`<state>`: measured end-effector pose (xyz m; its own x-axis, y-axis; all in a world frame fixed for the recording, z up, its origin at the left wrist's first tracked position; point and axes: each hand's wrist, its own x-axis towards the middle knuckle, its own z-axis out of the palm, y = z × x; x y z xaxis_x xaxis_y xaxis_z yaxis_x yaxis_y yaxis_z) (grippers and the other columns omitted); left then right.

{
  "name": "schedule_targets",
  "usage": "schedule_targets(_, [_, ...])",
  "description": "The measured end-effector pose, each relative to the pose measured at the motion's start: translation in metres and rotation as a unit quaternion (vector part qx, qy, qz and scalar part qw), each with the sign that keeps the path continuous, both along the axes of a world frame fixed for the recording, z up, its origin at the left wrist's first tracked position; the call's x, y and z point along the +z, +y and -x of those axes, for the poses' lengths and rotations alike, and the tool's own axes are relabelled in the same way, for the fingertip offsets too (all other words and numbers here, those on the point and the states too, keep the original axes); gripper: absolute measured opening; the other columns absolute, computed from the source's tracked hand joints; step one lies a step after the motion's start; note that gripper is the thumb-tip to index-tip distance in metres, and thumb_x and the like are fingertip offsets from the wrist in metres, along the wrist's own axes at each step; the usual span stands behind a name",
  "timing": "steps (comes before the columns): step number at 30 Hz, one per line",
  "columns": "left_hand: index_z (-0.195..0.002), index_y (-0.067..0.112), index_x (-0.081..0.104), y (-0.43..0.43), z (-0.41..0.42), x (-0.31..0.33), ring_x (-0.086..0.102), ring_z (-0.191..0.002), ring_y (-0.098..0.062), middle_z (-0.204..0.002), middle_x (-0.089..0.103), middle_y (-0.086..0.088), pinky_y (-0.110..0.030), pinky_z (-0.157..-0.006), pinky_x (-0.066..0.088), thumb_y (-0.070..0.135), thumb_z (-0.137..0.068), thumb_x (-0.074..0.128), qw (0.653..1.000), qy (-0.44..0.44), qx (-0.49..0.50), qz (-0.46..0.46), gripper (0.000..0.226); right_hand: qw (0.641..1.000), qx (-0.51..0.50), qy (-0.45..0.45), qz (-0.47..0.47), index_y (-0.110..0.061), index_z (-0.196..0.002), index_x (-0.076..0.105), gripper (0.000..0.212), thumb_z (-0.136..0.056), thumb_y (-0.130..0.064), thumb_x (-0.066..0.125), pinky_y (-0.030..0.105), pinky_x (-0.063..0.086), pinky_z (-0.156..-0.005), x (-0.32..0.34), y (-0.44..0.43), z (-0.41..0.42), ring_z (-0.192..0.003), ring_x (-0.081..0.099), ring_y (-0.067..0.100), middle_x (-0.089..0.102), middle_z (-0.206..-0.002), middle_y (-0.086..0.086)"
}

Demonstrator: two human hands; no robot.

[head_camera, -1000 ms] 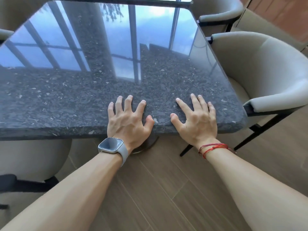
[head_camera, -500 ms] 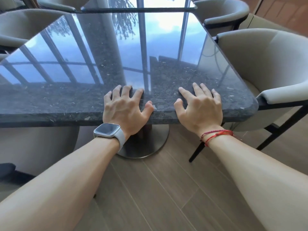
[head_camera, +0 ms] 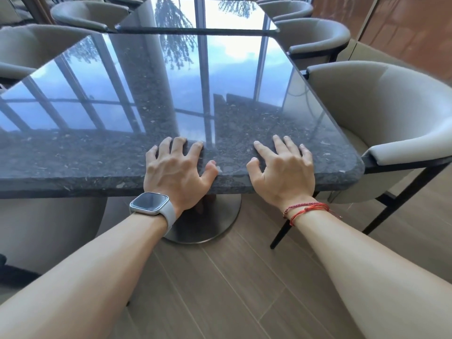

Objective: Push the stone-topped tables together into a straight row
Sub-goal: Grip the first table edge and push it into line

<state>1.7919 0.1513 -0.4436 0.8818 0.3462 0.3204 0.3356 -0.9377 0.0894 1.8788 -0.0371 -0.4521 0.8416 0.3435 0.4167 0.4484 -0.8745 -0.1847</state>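
- The near stone-topped table (head_camera: pixel 122 152) fills most of what we see: a thick slab of dark, flecked, polished stone with rounded corners, glossy enough to mirror window bars, sky and a tree. It sits right in front of us, its near edge running across the middle of the view.
- Beyond it stands the far stone-topped table (head_camera: pixel 195 18), of the same dark gloss; we see only a thin dark seam between the two tops and cannot tell whether they touch.
- Padded tub chairs flank both tables; the nearest right chair (head_camera: pixel 391 113) has a curved, smooth beige shell on thin black legs and sits just beside the table's right corner.
- The floor (head_camera: pixel 232 289) is grey-brown wood-grain plank.
- Under the near table a round, flat, brushed-metal base (head_camera: pixel 208 223) rests on the planks.
- Our forearms reach forward from the bottom corners, nearly straight.
- Our left hand (head_camera: pixel 176 167) lies palm down over the near edge, fingers spread flat on the stone, gripping nothing; a pale-strapped smartwatch (head_camera: pixel 150 203) rides the wrist.
- Our right hand (head_camera: pixel 285 170) rests likewise, fingers splayed on the top, thumb at the rim; red cord bracelets (head_camera: pixel 305 209) circle that wrist.
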Motion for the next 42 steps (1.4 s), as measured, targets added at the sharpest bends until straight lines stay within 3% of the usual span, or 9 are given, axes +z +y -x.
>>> schedule_targets(42, [-0.131, 0.022, 0.059, -0.015, -0.039, -0.002, 0.048, -0.13, -0.041, -0.134, 0.056, -0.013, -0.057, -0.107, 0.034, 0.062, -0.089, 0.031, 1.0, -0.002, 0.024, -0.02, 0.065, 0.999, 0.038, -0.013, -0.011, -0.029, -0.127, 0.069, 0.049, -0.087, -0.045, 0.044, 0.057, 0.032, -0.115, -0.001, -0.01, -0.051, -0.135, 0.051, 0.037, 0.06, -0.138, 0.02])
